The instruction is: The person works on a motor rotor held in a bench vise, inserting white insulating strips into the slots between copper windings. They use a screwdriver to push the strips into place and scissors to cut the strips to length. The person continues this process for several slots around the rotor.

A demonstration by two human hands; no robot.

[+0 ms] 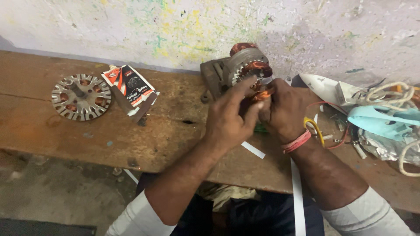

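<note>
A motor stator [246, 61] with copper windings stands on the wooden bench [65, 131] near the wall. Both my hands are at its front side. My left hand [229, 114] has its fingers stretched toward the copper coil [261, 93] and touches it. My right hand [283, 109], with red thread bands on the wrist, is closed around the same bunch of copper wire. Part of the coil is hidden by my fingers.
A round metal rotor plate [81, 96] lies at the left, a small printed packet [130, 87] beside it. At the right sit a white iron [326, 89], a pale blue plastic cover [385, 121], cords, and yellow-handled scissors [314, 129]. White paper strips [298, 192] hang over the front edge.
</note>
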